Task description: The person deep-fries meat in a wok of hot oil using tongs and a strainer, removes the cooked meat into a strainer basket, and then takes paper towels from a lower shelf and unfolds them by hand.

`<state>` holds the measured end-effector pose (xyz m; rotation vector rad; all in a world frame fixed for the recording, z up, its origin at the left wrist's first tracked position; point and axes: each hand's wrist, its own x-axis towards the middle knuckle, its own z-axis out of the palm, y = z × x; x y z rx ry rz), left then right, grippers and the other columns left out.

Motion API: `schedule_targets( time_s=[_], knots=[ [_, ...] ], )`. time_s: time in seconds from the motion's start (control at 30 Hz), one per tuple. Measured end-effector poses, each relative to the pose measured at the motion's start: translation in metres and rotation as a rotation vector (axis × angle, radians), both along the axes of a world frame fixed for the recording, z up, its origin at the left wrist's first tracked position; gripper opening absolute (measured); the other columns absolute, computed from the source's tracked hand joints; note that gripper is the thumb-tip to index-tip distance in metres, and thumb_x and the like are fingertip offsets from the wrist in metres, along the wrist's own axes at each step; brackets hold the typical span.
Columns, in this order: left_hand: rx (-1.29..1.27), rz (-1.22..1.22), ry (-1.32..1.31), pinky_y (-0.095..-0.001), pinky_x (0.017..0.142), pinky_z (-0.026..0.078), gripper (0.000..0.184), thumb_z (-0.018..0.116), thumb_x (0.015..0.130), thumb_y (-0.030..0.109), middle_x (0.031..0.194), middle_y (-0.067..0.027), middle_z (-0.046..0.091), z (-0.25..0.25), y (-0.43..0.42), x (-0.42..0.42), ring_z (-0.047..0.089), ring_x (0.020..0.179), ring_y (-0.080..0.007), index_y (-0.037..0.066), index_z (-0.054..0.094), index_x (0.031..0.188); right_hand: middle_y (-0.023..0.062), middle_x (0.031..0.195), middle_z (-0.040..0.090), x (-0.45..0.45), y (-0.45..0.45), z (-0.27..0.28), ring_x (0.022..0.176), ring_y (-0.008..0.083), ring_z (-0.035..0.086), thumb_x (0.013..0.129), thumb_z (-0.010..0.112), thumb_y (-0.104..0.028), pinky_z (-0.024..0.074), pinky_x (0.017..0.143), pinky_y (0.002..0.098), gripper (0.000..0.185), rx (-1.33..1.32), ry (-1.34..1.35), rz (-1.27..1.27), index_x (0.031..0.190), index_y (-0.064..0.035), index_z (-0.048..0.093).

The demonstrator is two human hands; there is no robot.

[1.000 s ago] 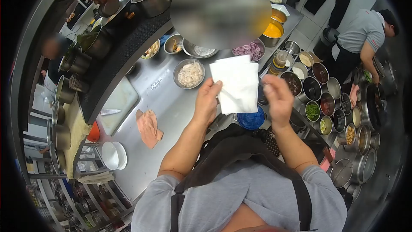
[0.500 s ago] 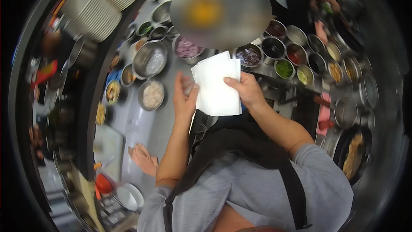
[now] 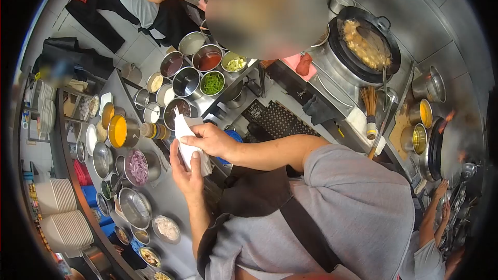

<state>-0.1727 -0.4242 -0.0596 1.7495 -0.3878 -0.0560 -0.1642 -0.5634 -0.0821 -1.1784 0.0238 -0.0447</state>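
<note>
A stack of white paper sheets (image 3: pixel 187 142), bent lengthwise and fanned at its upper end, is between my two hands. My right hand (image 3: pixel 213 140) grips it from the right, with fingers curled over the top. From below, my left hand (image 3: pixel 188 173) wraps the lower part, its thumb pointing up along the paper. Just beyond the sheets stands a metal pot of dark sauce (image 3: pixel 179 111). A bowl of chopped purple onion (image 3: pixel 137 167) is to the left of my left hand.
A large wok (image 3: pixel 365 44) with frying food and a wire skimmer stands at upper right. Pots of green vegetables (image 3: pixel 211 83) and red sauce (image 3: pixel 209 59) crowd the counter ahead. A co-worker (image 3: pixel 137 0) stands at upper left; another person's arms (image 3: pixel 437 210) reach in at lower right. A blurred oval hides the top centre.
My view has swung right, bringing the wok into sight. The sheets, flat and facing up before, are now bent and tilted; my left hand has closed around them.
</note>
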Motion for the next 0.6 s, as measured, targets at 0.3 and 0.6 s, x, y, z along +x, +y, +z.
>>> schedule_targets(
  time_s=[0.3, 0.6],
  knots=[
    [-0.03, 0.235, 0.084, -0.0318, 0.1, 0.04, 0.044, 0.057, 0.089, 0.009, 0.124, -0.0174, 0.058, -0.012, 0.025, -0.001, 0.054, 0.116, -0.0219, -0.007, 0.05, 0.129, 0.0003, 0.088, 0.066, 0.0, 0.012, -0.01, 0.079, 0.0056, 0.056, 0.096, 0.054, -0.017, 0.0463, 0.071, 0.0229, 0.023, -0.074, 0.006, 0.206, 0.1, 0.0029, 0.066],
    [-0.19, 0.463, 0.16, -0.0269, 0.089, 0.046, 0.044, 0.056, 0.094, 0.015, 0.115, -0.0134, 0.062, -0.014, 0.078, -0.036, 0.058, 0.103, -0.0149, -0.006, 0.048, 0.132, 0.0013, 0.086, 0.065, 0.015, 0.061, -0.014, 0.077, 0.0068, 0.056, 0.091, 0.054, -0.011, 0.0435, 0.069, 0.0207, 0.022, 0.017, 0.013, 0.57, 0.101, 0.0038, 0.067]
  ],
)
